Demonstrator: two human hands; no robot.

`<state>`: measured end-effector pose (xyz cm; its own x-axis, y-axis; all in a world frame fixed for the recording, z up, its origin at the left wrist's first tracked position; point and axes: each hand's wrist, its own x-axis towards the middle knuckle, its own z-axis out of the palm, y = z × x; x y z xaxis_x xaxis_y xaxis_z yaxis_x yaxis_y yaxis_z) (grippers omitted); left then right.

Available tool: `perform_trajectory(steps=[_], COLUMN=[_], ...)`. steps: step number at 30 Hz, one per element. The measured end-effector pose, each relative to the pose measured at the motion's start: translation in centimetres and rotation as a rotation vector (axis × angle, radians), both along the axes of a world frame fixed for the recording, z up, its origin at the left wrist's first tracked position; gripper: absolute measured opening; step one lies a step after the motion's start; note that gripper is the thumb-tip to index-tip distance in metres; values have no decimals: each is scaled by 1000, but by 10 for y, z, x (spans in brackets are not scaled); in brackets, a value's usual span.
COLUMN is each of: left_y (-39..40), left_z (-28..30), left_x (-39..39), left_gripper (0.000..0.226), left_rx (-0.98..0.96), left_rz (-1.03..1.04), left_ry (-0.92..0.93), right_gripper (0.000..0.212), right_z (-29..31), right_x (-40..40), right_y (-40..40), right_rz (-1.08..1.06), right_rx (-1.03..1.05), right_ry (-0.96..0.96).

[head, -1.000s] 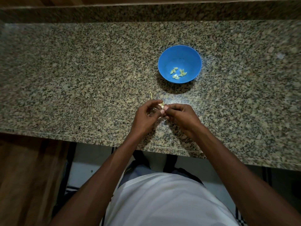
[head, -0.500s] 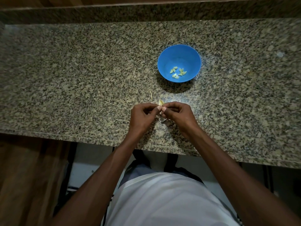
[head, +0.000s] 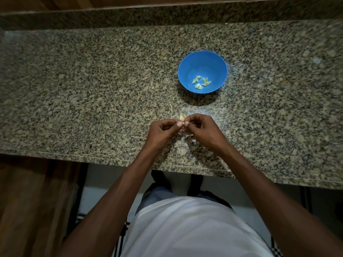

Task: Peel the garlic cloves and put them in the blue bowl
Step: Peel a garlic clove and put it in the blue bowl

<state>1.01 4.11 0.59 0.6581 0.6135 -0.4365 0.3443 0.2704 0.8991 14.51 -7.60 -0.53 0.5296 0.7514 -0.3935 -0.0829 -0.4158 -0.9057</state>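
A garlic clove (head: 183,124) is pinched between the curled fingertips of the left hand (head: 163,129) and right hand (head: 201,128) above the granite counter's (head: 92,89) front edge. Peeled cloves (head: 201,82) are held in the blue bowl (head: 187,65) toward the back edge, with papery skins (head: 182,116) just beside the hands.

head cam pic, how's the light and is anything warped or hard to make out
Head view: dim overall, with a dark shadow under the blue bowl on its near side; wide-angle bends the counter edge; the garlic clove pinched by left hand and right hand is mostly hidden.
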Motion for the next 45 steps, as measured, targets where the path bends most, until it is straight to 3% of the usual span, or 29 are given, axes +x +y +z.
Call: perform_trajectory(steps=[4, 9, 12, 18, 23, 27, 34, 38, 45], left_y=[-5, -2, -1, -3, -8, -9, -5, -2, -1], left_z=[0, 2, 4, -3, -4, -5, -2, 1, 0], left_x=[0, 5, 6, 2, 5, 4, 8, 11, 12], left_gripper=[21, 18, 19, 22, 19, 17, 18, 20, 21], left_rx=[34, 28, -1, 32, 36, 57, 694, 834, 911], left_rz=[12, 13, 34, 61, 44, 11, -210, -300, -325], left_ry=[-18, -56, -69, -79, -50, -41, 112, 110, 124], right_gripper=[21, 24, 15, 21, 20, 17, 19, 18, 19], right_z=[-4, -7, -10, -7, -3, -3, -5, -2, -7], right_x=[-3, -9, -7, -1, -9, -11, -8, -7, -7], right_y=[-5, -8, -12, -15, -12, -11, -14, -14, -14], right_rz=[40, -149, -177, -116, -205, -254, -254, -231, -212], right_rx=[-29, 68, 42, -6, 138, 183, 213, 211, 203], right_ry=[59, 388, 193, -211, 85, 136, 173, 155, 145])
